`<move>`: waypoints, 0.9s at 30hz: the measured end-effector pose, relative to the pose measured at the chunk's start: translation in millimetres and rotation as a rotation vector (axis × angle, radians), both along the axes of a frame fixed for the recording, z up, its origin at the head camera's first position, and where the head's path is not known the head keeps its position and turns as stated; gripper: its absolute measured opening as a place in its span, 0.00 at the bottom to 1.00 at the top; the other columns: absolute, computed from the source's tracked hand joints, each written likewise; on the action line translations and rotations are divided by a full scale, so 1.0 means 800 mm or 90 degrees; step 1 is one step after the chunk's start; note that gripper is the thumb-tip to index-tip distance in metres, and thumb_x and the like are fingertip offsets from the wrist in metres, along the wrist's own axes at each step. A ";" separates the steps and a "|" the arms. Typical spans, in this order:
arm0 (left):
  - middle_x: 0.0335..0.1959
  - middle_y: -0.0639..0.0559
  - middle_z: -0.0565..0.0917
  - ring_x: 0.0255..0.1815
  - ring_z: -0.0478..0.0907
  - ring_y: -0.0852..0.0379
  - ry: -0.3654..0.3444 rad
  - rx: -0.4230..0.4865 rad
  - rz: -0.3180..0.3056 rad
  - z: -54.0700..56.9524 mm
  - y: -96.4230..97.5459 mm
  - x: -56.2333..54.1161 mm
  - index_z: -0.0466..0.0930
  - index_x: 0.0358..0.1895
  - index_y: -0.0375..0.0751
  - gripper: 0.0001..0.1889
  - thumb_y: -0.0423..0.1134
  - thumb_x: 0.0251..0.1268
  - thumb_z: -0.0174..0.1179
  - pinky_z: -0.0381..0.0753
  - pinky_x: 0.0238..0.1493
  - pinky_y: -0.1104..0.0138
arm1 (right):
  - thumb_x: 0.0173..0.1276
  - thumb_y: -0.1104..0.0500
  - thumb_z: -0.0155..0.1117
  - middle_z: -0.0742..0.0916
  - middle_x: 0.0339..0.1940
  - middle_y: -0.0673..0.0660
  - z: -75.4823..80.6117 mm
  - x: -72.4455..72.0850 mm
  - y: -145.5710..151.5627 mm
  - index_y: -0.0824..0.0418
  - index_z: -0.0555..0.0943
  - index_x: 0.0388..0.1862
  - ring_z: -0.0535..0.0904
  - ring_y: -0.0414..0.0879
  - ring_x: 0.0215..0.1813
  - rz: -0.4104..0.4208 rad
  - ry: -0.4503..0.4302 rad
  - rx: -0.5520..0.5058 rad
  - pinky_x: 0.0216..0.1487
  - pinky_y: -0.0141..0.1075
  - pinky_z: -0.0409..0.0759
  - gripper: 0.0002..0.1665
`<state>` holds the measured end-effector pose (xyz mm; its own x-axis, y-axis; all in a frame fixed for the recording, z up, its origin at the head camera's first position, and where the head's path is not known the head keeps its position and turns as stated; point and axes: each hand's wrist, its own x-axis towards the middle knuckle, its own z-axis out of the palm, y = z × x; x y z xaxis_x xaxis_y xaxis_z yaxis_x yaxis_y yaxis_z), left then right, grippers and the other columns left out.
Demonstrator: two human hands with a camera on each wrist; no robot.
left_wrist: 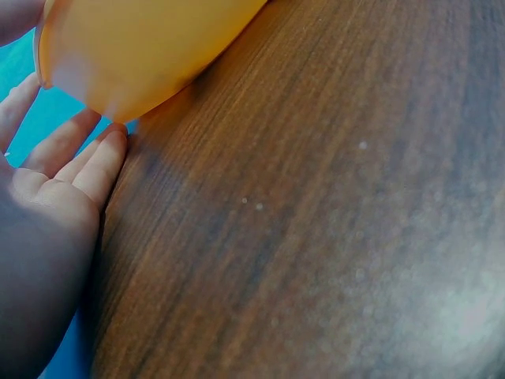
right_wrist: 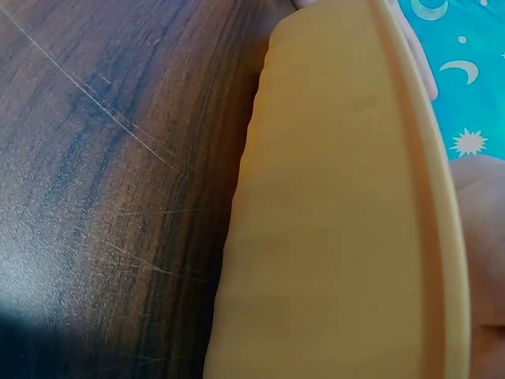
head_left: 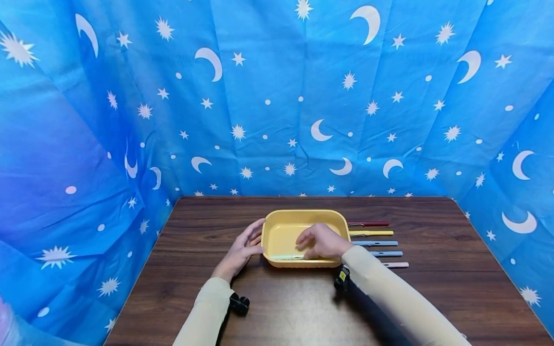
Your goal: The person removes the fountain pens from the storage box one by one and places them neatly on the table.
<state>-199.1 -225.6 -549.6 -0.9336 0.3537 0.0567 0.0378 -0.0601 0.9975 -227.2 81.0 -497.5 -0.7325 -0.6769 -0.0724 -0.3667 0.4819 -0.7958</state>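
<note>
A yellow rectangular tub (head_left: 277,230) with rounded corners stands on the table. My left hand (head_left: 242,250) rests at its left end, with fairly straight fingers against the outer wall; in the left wrist view those fingers (left_wrist: 99,162) lie beside the wall. My right hand (head_left: 322,241) reaches inside over the right part, fingers bent loosely and thumb apart from them. A pale green pen (head_left: 286,257) lies along the tub's near side, its right end by my right thumb; whether they touch I cannot tell. In the right wrist view the tub's wall covers most of that hand.
Right of the tub several pens lie in a column: a dark red pen (head_left: 376,224), a yellow pen (head_left: 381,233), two blue ones and a pale pink pen (head_left: 398,265). The dark wooden table (head_left: 298,307) meets a blue star-and-moon curtain (head_left: 277,115) behind.
</note>
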 end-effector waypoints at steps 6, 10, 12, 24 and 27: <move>0.84 0.40 0.60 0.84 0.56 0.41 -0.003 -0.003 0.003 0.001 -0.001 -0.001 0.56 0.84 0.46 0.44 0.24 0.67 0.63 0.70 0.72 0.72 | 0.57 0.70 0.81 0.94 0.42 0.56 0.001 0.000 -0.004 0.63 0.91 0.47 0.91 0.49 0.45 0.009 0.042 0.019 0.52 0.41 0.88 0.18; 0.84 0.41 0.60 0.84 0.56 0.41 -0.002 -0.007 0.004 0.001 -0.001 0.000 0.56 0.84 0.46 0.44 0.24 0.67 0.63 0.69 0.73 0.72 | 0.57 0.71 0.80 0.93 0.41 0.56 0.003 0.001 -0.005 0.63 0.91 0.43 0.90 0.50 0.45 0.010 0.054 0.029 0.48 0.37 0.88 0.14; 0.84 0.41 0.60 0.84 0.56 0.42 -0.001 -0.006 0.004 0.002 -0.001 0.001 0.56 0.84 0.46 0.44 0.24 0.67 0.63 0.69 0.73 0.73 | 0.58 0.72 0.80 0.93 0.40 0.56 0.004 0.001 -0.006 0.63 0.91 0.42 0.90 0.51 0.45 0.010 0.054 0.032 0.48 0.36 0.88 0.13; 0.84 0.39 0.59 0.84 0.55 0.40 0.003 0.003 -0.002 0.005 0.001 0.002 0.56 0.84 0.45 0.44 0.22 0.67 0.61 0.70 0.72 0.74 | 0.56 0.72 0.81 0.93 0.40 0.56 0.000 -0.001 -0.001 0.63 0.91 0.42 0.90 0.50 0.43 0.025 0.100 0.066 0.46 0.34 0.87 0.15; 0.84 0.39 0.58 0.84 0.54 0.40 0.000 0.004 -0.003 0.005 0.001 0.003 0.55 0.85 0.45 0.44 0.22 0.67 0.62 0.69 0.72 0.74 | 0.56 0.71 0.81 0.93 0.38 0.55 -0.001 -0.001 -0.001 0.63 0.91 0.41 0.89 0.47 0.42 0.037 0.127 0.083 0.45 0.33 0.87 0.14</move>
